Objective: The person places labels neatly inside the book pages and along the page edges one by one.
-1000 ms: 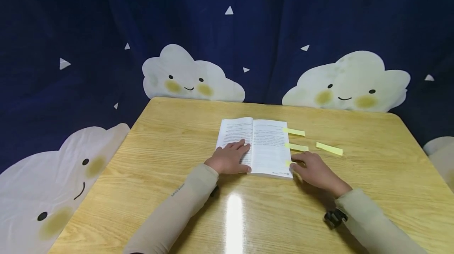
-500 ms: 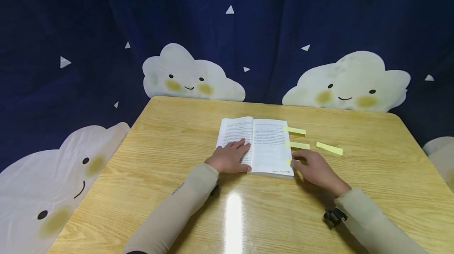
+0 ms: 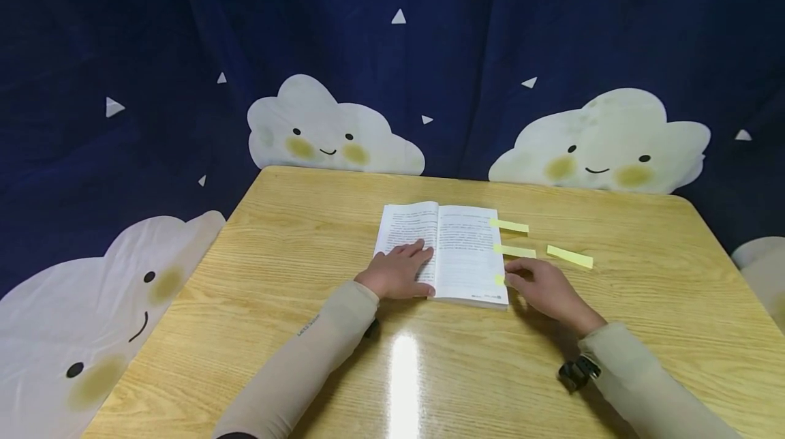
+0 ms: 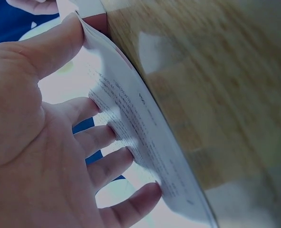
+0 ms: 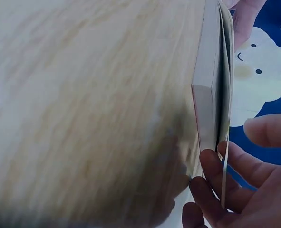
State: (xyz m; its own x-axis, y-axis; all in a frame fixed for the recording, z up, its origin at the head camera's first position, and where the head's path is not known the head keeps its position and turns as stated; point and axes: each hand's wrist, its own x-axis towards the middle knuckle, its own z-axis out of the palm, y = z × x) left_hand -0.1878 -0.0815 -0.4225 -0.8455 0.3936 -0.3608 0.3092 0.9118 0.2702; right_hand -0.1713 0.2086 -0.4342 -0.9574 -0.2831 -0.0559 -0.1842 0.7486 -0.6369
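Observation:
An open book with printed pages lies on the table. My left hand rests on its left page, fingers spread over the print and thumb near the gutter at the bottom. In the left wrist view the fingertips press on the page. My right hand is at the book's lower right edge, beside a yellow sticky tab. In the right wrist view its fingertips touch the edge of the page block, a thin strip runs across the fingers, and the thumb stands apart.
Two more yellow sticky tabs, an upper one and a middle one, stick out from the right page. A loose yellow strip lies on the wooden table to the right. A dark blue curtain with clouds hangs behind.
My right thumb has lifted off the lower tab and moved slightly outward from the page edge. My left hand has stayed in place on the left page.

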